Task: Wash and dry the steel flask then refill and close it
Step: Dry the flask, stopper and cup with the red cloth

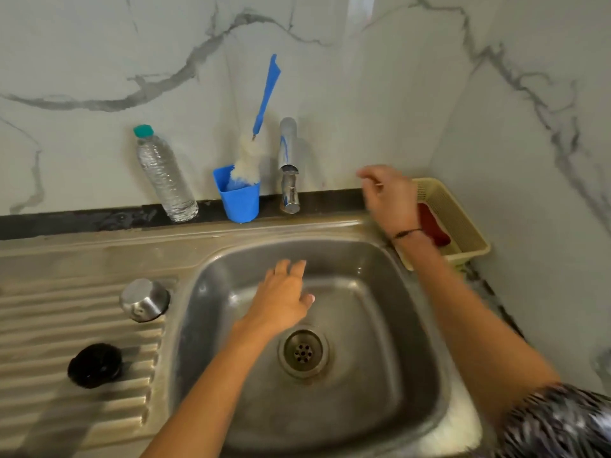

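Flask cup (144, 299) upside down on drainboard, black cap (95, 365) nearby | my left hand (281, 299) over sink (413, 325) — fingers relaxed, released | right hand (386, 196) near tap (288, 166) — fingers loosely curled, empty

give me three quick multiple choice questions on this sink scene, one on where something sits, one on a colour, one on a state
1. Where does the brush with the blue handle stand?
A. in the blue cup behind the sink
B. in the sink basin
C. on the ribbed drainboard

2. What colour is the cap of the plastic water bottle?
A. red
B. teal green
C. black

3. How is the left hand over the sink basin?
A. gripping the brush
B. gripping the bottle
C. open, holding nothing

Answers:
1. A, the bristles rest in the cup by the tap.
2. B, the cap at the bottle's top is teal green.
3. C, its fingers are spread above the basin with nothing in them.
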